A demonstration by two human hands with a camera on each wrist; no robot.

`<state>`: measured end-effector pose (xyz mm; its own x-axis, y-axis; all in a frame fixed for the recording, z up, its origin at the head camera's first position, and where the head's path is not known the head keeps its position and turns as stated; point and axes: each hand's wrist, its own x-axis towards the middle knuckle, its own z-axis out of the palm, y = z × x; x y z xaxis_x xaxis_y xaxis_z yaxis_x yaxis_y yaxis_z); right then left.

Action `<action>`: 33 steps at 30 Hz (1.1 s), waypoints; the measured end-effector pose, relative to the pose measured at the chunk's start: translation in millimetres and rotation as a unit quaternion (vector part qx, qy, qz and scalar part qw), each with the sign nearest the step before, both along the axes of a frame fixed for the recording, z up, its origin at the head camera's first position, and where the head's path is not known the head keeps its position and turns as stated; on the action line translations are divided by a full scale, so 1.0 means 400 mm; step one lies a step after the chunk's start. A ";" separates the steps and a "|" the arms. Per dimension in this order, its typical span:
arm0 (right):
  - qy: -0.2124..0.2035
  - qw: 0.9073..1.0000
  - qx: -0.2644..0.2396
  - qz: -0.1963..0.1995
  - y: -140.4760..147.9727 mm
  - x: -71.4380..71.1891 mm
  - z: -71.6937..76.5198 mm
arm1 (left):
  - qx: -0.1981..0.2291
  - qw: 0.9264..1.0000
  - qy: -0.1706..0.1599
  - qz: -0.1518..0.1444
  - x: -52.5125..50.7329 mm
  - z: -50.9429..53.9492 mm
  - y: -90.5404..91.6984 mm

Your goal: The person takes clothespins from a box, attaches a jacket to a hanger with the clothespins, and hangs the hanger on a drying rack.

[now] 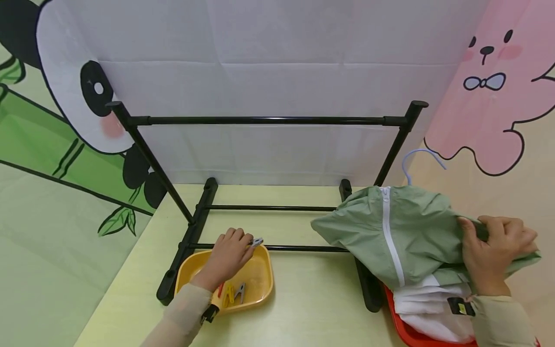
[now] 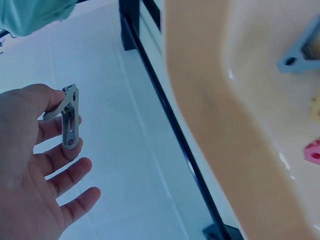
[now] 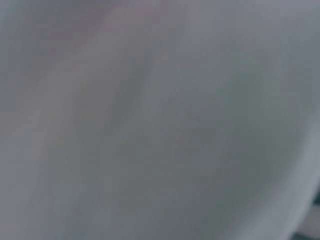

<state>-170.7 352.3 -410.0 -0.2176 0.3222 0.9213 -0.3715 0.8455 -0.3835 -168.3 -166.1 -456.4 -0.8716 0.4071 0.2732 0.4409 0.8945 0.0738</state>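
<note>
My left hand (image 1: 231, 253) pinches a grey clothespin (image 2: 71, 116) between thumb and fingers, above the rim of a yellow basin (image 1: 263, 284). More clothespins (image 1: 240, 292) lie in that basin, grey and yellow among them. On the right, my right hand (image 1: 492, 248) grips the side of a green zip-up jacket (image 1: 364, 219) with a white zipper. A blue hanger (image 1: 417, 151) has its hook sticking up from the jacket's neck, touching no bar. The right wrist view is blurred grey cloth, so the fingertips behind the fabric are hidden.
A black drying rack (image 1: 260, 120) stands on the pale table (image 1: 295, 299), its top bar running across the middle. Under the jacket, a red basin (image 1: 396, 320) holds white cloth (image 1: 427, 308). A cartoon-printed curtain (image 1: 277, 86) hangs behind.
</note>
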 end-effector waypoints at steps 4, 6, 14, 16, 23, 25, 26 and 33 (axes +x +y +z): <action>0.004 1.000 0.007 -0.002 -0.006 -0.002 0.007 | 0.000 1.000 0.019 -0.014 0.004 0.018 0.019; 0.008 1.000 0.010 -0.001 -0.009 -0.003 0.010 | 0.004 0.999 0.030 -0.023 0.006 0.027 0.029; 0.011 0.999 0.030 0.002 -0.014 -0.008 0.010 | 0.016 0.993 0.096 -0.059 0.004 0.047 0.054; 0.010 0.999 0.031 0.003 -0.015 -0.008 0.011 | 0.015 0.991 0.113 -0.069 0.002 0.049 0.057; 0.005 0.999 0.031 0.018 -0.051 0.012 0.044 | 0.018 0.987 0.138 -0.084 -0.002 0.065 0.072; 0.005 0.999 0.030 0.023 -0.061 0.018 0.052 | 0.017 0.987 0.136 -0.083 0.000 0.074 0.078; 0.006 0.999 0.030 0.025 -0.065 0.020 0.055 | 0.014 0.987 0.136 -0.083 0.001 0.078 0.080; 0.003 0.999 0.034 0.021 -0.059 0.018 0.049 | 0.004 0.983 0.160 -0.093 0.001 0.098 0.101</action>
